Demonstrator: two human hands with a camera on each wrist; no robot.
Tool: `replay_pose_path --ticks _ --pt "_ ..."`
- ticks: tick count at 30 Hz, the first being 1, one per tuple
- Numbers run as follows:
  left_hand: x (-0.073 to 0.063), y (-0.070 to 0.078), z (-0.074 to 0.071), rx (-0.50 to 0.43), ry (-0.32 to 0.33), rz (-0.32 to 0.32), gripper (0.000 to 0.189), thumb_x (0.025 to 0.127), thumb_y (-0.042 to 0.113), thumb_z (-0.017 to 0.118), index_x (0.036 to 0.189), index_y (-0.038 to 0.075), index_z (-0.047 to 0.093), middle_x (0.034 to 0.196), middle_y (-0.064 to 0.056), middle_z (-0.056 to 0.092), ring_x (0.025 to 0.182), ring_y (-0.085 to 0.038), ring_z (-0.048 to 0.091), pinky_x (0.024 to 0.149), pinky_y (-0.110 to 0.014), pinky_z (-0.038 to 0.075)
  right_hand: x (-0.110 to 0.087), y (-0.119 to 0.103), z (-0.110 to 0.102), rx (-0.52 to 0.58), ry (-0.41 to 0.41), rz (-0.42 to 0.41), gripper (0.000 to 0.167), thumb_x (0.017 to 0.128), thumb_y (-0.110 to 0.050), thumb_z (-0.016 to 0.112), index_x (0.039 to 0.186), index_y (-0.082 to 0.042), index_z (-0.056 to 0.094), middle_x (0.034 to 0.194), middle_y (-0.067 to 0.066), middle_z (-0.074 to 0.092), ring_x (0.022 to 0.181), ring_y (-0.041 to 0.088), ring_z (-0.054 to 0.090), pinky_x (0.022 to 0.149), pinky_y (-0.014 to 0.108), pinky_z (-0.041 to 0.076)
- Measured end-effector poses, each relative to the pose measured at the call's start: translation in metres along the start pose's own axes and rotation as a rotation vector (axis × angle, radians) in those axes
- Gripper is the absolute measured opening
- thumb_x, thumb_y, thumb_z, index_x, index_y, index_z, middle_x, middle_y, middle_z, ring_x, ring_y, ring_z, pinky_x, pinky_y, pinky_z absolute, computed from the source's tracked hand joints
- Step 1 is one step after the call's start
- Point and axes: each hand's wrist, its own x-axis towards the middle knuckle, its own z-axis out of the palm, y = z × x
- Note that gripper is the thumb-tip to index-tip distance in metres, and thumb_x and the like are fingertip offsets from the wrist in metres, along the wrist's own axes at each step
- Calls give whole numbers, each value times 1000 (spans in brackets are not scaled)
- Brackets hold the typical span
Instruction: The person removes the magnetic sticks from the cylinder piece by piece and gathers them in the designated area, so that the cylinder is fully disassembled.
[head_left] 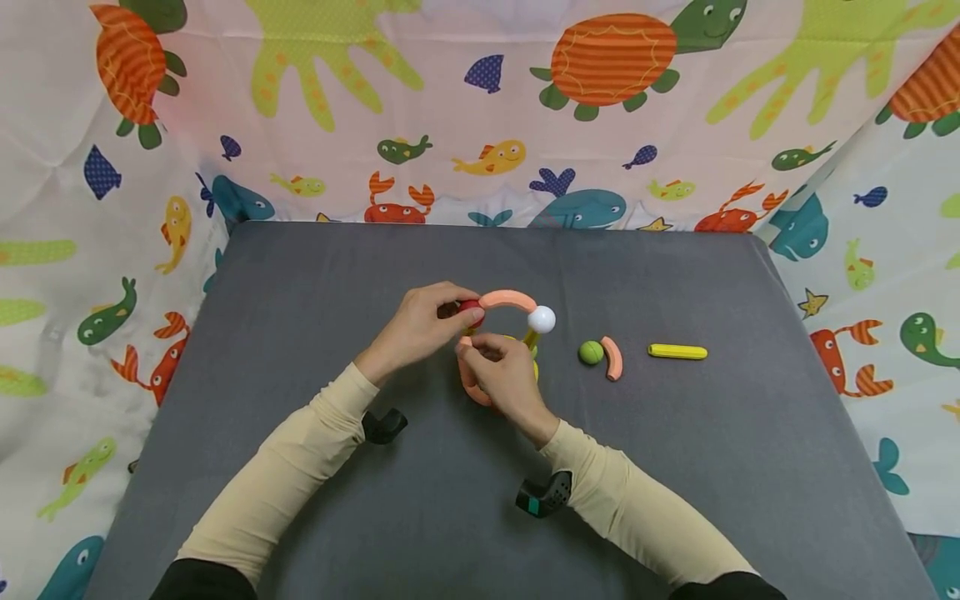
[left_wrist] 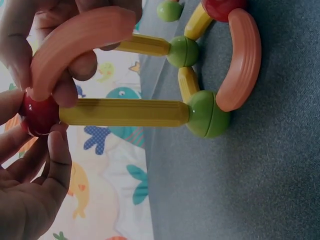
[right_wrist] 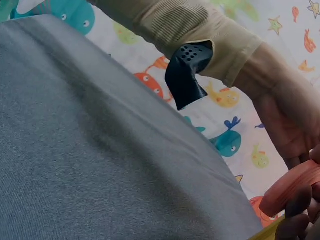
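Observation:
My left hand (head_left: 420, 329) pinches a glossy red ball (left_wrist: 37, 115) at the upper left corner of a ball-and-stick toy frame. My right hand (head_left: 510, 375) grips a curved salmon-coloured stick (left_wrist: 82, 45), whose end touches the red ball. From that ball a straight yellow stick (left_wrist: 125, 112) runs down to a green ball (left_wrist: 207, 115) on the table. At the top, another curved stick (head_left: 508, 300) reaches a white ball (head_left: 542, 319). The base has a further curved stick (left_wrist: 242, 60) and a second red ball (left_wrist: 225, 6). My right hand partly hides the frame in the head view.
Right of the frame, a loose green ball (head_left: 591, 352) lies beside a short curved stick (head_left: 612, 358). Farther right is a yellow stick (head_left: 677, 352). The grey table (head_left: 300, 267) meets a sea-animal printed curtain (head_left: 450, 108) at the back and sides.

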Motion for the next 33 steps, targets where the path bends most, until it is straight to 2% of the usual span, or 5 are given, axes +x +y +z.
replay_pose_path --ticks 6,14,17,21,33 --pt "-1 1 -4 21 13 -10 29 94 29 67 116 12 70 105 -3 68 87 -18 58 77 -31 50 -23 5 -26 -323 -184 -273 15 93 -27 68 100 -15 74 82 -1 65 64 6 56 60 27 51" --pt "4 5 -10 37 -7 -8 31 94 32 65 118 13 69 102 -2 66 85 -18 55 73 -29 46 -39 49 -136 -894 34 -672 32 70 -6 85 100 -8 74 91 4 71 71 15 68 58 34 55" --pt "2 4 -10 36 -15 -23 31 94 32 65 119 13 69 101 -2 66 84 -18 54 72 -29 45 -33 63 -174 -1091 50 -711 34 68 0 84 99 -8 73 94 9 68 71 24 66 57 39 54" --pt "0 2 -7 32 -23 -49 32 94 32 65 120 13 69 102 -2 66 84 -18 54 72 -28 45 -29 79 -202 -1245 -43 -712 24 72 4 79 91 -8 69 95 13 64 64 25 61 54 41 51" --pt "-1 1 -3 -10 -23 -79 33 94 33 65 120 14 68 103 0 65 87 -18 55 75 -29 46 -27 101 -211 -1298 -78 -694 19 77 -1 74 95 -5 71 100 18 65 60 27 59 50 41 49"
